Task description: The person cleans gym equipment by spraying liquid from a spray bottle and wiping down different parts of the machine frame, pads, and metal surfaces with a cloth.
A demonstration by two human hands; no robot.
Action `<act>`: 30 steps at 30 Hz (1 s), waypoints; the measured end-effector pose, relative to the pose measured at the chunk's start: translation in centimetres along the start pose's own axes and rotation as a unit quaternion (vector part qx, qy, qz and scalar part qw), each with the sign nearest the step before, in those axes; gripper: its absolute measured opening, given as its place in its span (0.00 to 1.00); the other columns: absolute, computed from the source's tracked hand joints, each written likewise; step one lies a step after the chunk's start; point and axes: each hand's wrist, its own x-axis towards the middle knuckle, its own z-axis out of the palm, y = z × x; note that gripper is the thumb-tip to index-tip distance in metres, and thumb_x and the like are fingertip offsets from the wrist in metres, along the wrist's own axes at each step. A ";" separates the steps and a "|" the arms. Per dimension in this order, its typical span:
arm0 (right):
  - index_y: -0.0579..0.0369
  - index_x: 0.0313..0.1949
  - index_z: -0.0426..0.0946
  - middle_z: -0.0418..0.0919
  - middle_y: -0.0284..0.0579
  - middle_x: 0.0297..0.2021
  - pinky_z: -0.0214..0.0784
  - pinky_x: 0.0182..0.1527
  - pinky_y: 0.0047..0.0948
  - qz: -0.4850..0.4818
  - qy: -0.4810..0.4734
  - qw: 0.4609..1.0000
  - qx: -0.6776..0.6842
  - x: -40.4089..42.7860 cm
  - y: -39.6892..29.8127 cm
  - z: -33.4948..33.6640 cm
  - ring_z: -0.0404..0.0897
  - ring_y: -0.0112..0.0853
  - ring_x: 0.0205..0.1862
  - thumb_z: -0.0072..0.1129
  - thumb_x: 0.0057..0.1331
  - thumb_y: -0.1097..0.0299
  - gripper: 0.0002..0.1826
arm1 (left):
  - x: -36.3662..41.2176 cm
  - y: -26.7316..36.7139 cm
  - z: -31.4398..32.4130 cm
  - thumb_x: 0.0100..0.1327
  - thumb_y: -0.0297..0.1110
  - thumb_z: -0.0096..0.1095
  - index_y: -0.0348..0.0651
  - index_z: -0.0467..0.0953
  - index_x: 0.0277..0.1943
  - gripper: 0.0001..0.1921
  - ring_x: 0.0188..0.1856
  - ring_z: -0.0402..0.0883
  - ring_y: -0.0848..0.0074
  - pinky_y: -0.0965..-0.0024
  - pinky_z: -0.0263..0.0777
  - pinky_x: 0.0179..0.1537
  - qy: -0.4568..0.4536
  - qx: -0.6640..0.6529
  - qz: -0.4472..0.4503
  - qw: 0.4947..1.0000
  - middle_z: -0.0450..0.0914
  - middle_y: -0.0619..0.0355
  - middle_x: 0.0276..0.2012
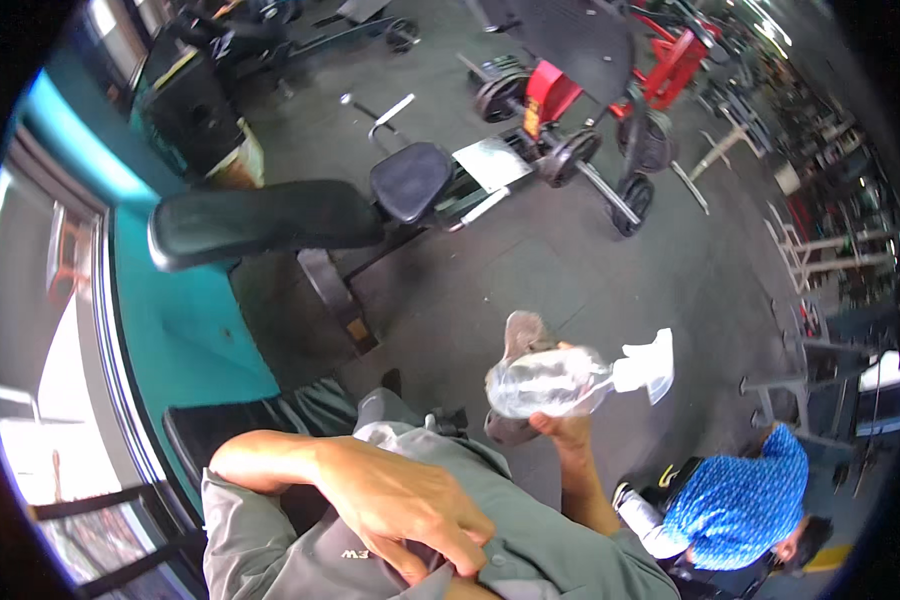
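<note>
My left hand is across my chest, its fingers curled at the front of my grey shirt and pinching a fold of the fabric. Out in front of my body, my right hand grips a clear plastic spray bottle. The bottle lies sideways, its white trigger head pointing right in view. A grey-brown thing shows at both sides of the bottle, partly hidden behind it; whether it is a shoe or a cloth, I cannot tell.
A black padded bench and a smaller seat stand ahead. Weight plates sit on a machine farther off. At the lower right a person in a blue patterned shirt bends over. A teal wall with windows runs along the left.
</note>
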 end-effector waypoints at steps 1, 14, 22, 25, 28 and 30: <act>0.57 0.62 0.53 0.68 0.45 0.51 0.68 0.56 0.35 -0.015 -0.003 1.000 -0.013 1.0 -0.1 -0.4 0.71 0.35 0.54 0.81 0.39 0.60 0.55 | -0.1 0.9 0.4 0.64 0.41 0.59 0.33 0.68 0.51 0.21 0.36 0.74 0.61 0.65 0.69 0.34 0.100 0.064 0.003 0.993 0.71 0.48 0.42; 0.60 0.60 0.57 0.69 0.44 0.51 0.65 0.56 0.32 -0.029 0.093 0.994 -0.053 7.8 0.0 6.1 0.70 0.32 0.53 0.76 0.45 0.55 0.48 | -8.4 5.5 3.4 0.61 0.28 0.60 0.38 0.65 0.30 0.10 0.22 0.70 0.70 0.68 0.68 0.24 0.619 -0.111 0.229 0.743 0.70 0.56 0.24; 0.61 0.61 0.60 0.70 0.45 0.55 0.60 0.61 0.35 0.046 0.093 0.992 -0.078 10.2 4.0 4.6 0.71 0.35 0.56 0.61 0.59 0.63 0.33 | -10.9 3.5 2.8 0.65 0.31 0.56 0.32 0.67 0.48 0.13 0.41 0.76 0.66 0.69 0.73 0.40 0.330 -0.561 0.418 0.634 0.75 0.51 0.41; 0.60 0.62 0.59 0.69 0.45 0.54 0.61 0.60 0.36 0.092 0.141 0.978 -0.121 11.7 4.4 2.9 0.69 0.33 0.57 0.57 0.62 0.65 0.31 | -8.7 3.6 1.8 0.66 0.32 0.54 0.30 0.68 0.54 0.18 0.48 0.78 0.65 0.70 0.74 0.46 0.279 -0.649 0.454 0.544 0.77 0.49 0.47; 0.59 0.60 0.61 0.69 0.45 0.52 0.67 0.56 0.35 0.214 0.181 0.944 -0.173 15.3 5.9 -1.7 0.72 0.33 0.52 0.61 0.54 0.65 0.34 | -4.9 2.6 -1.0 0.64 0.37 0.56 0.27 0.68 0.54 0.21 0.46 0.79 0.63 0.68 0.75 0.45 0.485 -0.462 0.463 0.580 0.77 0.45 0.45; 0.59 0.60 0.58 0.69 0.45 0.51 0.67 0.56 0.38 0.126 0.092 0.982 -0.103 18.1 5.2 -1.8 0.72 0.37 0.53 0.63 0.54 0.62 0.37 | -2.9 1.9 -3.2 0.63 0.40 0.58 0.26 0.69 0.53 0.24 0.45 0.80 0.62 0.67 0.76 0.44 0.604 -0.323 0.457 0.567 0.77 0.42 0.44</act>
